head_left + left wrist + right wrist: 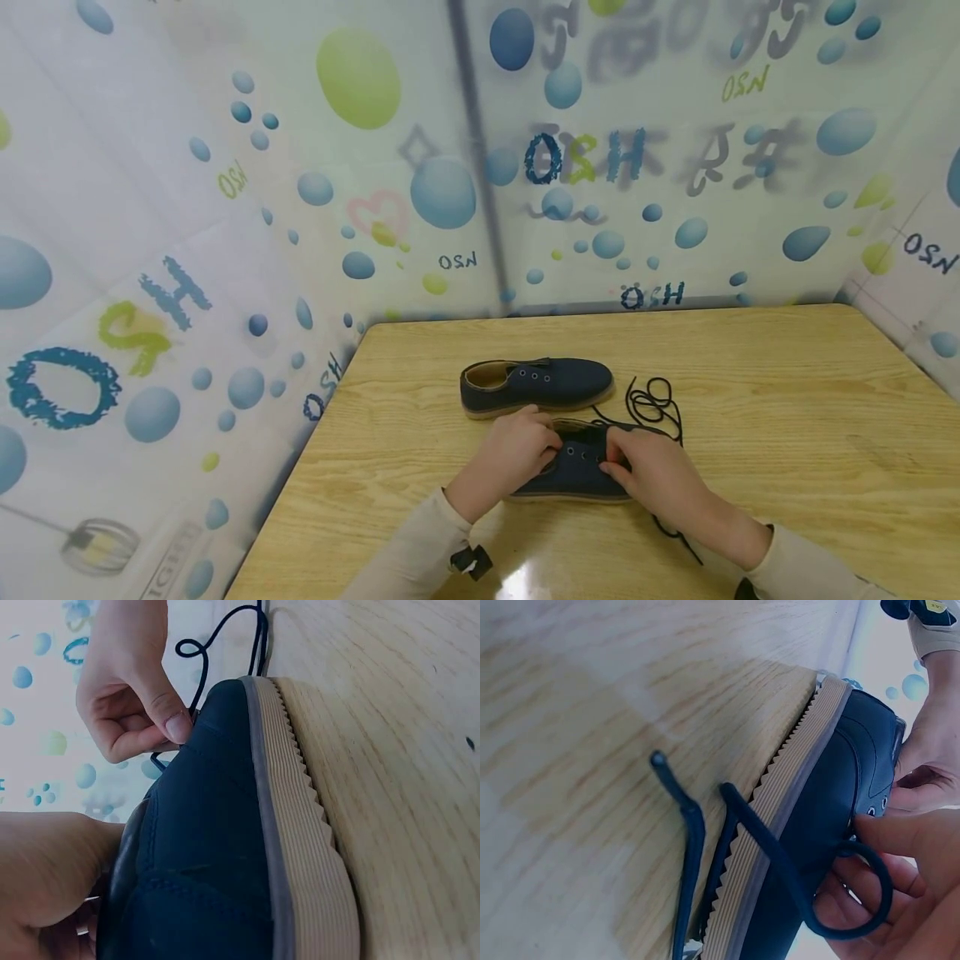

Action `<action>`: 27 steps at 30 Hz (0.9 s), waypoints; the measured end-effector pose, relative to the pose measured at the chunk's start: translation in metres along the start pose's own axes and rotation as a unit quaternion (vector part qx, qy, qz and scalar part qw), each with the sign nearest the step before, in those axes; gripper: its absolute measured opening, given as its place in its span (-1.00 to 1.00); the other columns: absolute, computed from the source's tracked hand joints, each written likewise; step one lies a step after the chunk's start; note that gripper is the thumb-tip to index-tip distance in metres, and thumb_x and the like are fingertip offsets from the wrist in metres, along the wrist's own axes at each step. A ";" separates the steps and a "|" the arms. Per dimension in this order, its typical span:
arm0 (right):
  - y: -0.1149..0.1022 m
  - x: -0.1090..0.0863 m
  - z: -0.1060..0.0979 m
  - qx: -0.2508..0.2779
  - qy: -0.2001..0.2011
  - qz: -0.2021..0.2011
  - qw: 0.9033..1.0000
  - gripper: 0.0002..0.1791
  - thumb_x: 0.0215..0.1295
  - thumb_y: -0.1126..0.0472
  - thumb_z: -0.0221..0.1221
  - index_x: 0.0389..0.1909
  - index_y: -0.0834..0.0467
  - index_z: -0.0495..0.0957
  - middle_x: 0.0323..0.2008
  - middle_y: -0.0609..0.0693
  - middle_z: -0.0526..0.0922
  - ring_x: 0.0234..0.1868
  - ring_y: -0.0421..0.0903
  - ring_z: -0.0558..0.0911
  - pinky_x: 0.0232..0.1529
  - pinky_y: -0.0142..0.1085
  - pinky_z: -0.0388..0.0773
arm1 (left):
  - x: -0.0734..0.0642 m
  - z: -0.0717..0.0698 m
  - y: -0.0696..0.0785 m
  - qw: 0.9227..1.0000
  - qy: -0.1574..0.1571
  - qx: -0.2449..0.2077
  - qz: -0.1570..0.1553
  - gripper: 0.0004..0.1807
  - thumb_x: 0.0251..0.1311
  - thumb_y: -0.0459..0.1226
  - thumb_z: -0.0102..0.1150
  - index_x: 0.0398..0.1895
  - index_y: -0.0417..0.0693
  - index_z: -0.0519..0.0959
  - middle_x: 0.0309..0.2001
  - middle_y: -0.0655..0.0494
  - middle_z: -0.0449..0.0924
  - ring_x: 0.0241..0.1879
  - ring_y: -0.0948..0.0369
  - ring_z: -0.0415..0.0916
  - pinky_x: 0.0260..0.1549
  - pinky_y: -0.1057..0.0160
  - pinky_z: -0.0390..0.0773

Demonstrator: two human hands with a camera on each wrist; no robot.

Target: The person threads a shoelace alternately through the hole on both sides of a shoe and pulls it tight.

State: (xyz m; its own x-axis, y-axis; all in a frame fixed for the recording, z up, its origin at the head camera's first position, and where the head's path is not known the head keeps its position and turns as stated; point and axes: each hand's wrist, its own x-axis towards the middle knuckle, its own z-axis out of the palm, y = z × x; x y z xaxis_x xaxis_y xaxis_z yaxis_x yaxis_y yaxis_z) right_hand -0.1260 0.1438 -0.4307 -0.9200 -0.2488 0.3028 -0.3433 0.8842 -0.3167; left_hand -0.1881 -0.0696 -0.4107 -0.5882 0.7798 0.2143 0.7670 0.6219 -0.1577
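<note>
A dark navy shoe point(573, 482) with a tan, ridged sole lies upright on the table, its toe toward the right. My left hand point(516, 450) grips the edge of its opening, with some fingertips hidden inside. At the front eyelets, the thumb and fingers of my right hand point(654, 473) pinch a dark shoelace point(776, 862). In the right wrist view the lace loops out beside the thumb and crosses the shoe's side down to the table. The exact spot under the fingertips is hidden.
A matching shoe point(573, 383) stands just behind, with bare eyelets. Loose coils of lace point(652, 400) lie to its right. The wooden table point(360, 492) is backed by a white curtain point(285, 50) printed with blue and green drops.
</note>
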 end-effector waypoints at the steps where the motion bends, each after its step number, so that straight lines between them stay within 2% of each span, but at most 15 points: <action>1: 0.000 0.000 0.000 0.000 -0.001 0.001 1.000 -0.62 0.03 0.11 0.48 -0.56 -0.11 0.38 -0.63 -0.26 0.42 -0.64 -0.40 0.24 -0.59 -0.49 0.18 | 0.000 0.000 0.001 1.000 0.001 0.003 0.000 -0.95 0.20 -0.12 0.36 -0.37 0.30 0.77 -0.30 0.37 0.68 -0.31 0.35 0.47 -0.35 0.44 0.54; 7: -0.001 0.000 -0.002 0.004 -0.003 0.000 1.000 -0.64 0.05 0.12 0.47 -0.55 -0.10 0.39 -0.62 -0.25 0.43 -0.63 -0.40 0.24 -0.58 -0.48 0.19 | -0.001 0.000 0.002 1.000 0.005 0.017 0.001 -0.94 0.22 -0.13 0.33 -0.39 0.28 0.74 -0.34 0.37 0.65 -0.34 0.35 0.49 -0.39 0.42 0.54; 12: 0.000 0.000 0.000 0.005 -0.008 0.004 1.000 -0.64 0.05 0.10 0.46 -0.56 -0.11 0.39 -0.62 -0.27 0.43 -0.64 -0.41 0.25 -0.58 -0.49 0.19 | -0.003 -0.002 0.000 1.000 0.008 -0.004 -0.011 -0.95 0.25 -0.12 0.30 -0.33 0.27 0.74 -0.31 0.37 0.67 -0.29 0.36 0.57 -0.36 0.43 0.57; 18: -0.001 0.001 -0.001 0.006 -0.007 0.004 1.000 -0.64 0.05 0.12 0.47 -0.56 -0.10 0.39 -0.63 -0.25 0.43 -0.64 -0.40 0.25 -0.58 -0.48 0.19 | -0.006 -0.008 -0.002 0.999 0.032 -0.030 -0.031 -0.96 0.23 -0.11 0.33 -0.35 0.25 0.73 -0.33 0.38 0.67 -0.32 0.38 0.55 -0.39 0.48 0.55; 27: -0.001 0.000 0.001 0.007 -0.010 0.007 1.000 -0.65 0.06 0.10 0.46 -0.55 -0.10 0.40 -0.63 -0.27 0.44 -0.64 -0.40 0.24 -0.58 -0.48 0.19 | -0.013 -0.016 -0.009 0.996 0.067 -0.027 -0.048 -0.96 0.13 -0.11 0.40 -0.40 0.20 0.74 -0.39 0.36 0.66 -0.39 0.37 0.50 -0.46 0.50 0.48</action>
State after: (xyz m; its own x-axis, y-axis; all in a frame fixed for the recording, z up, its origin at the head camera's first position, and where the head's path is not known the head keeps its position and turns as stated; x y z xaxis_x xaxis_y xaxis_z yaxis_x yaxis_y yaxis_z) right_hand -0.1261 0.1423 -0.4312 -0.9286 -0.2436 0.2799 -0.3321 0.8820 -0.3343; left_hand -0.1837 -0.0865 -0.3961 -0.6232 0.6975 0.3537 0.7234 0.6860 -0.0782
